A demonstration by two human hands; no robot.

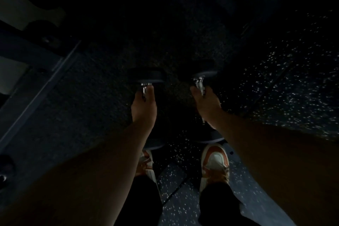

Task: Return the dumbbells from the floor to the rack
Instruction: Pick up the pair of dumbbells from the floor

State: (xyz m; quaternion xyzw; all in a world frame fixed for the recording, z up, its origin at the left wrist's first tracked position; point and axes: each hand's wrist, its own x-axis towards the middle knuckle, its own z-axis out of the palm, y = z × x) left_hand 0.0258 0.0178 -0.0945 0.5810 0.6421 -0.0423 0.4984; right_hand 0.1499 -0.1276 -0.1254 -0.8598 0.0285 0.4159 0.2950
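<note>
The scene is very dark. My left hand [144,107] is closed around the chrome handle of a black dumbbell [146,75], whose far head shows beyond my fingers and whose near head sits under my wrist. My right hand [206,105] grips the handle of a second black dumbbell [204,70] in the same way. Both dumbbells lie lengthwise away from me, low over the speckled rubber floor [275,82]; whether they touch it I cannot tell. The dumbbell rack [36,60] stands at the left, with dark round weights on it.
My two feet in orange and white shoes [215,163] stand just behind the dumbbells. The rack's metal rail runs diagonally along the left edge. Speckled floor spreads to the right and ahead.
</note>
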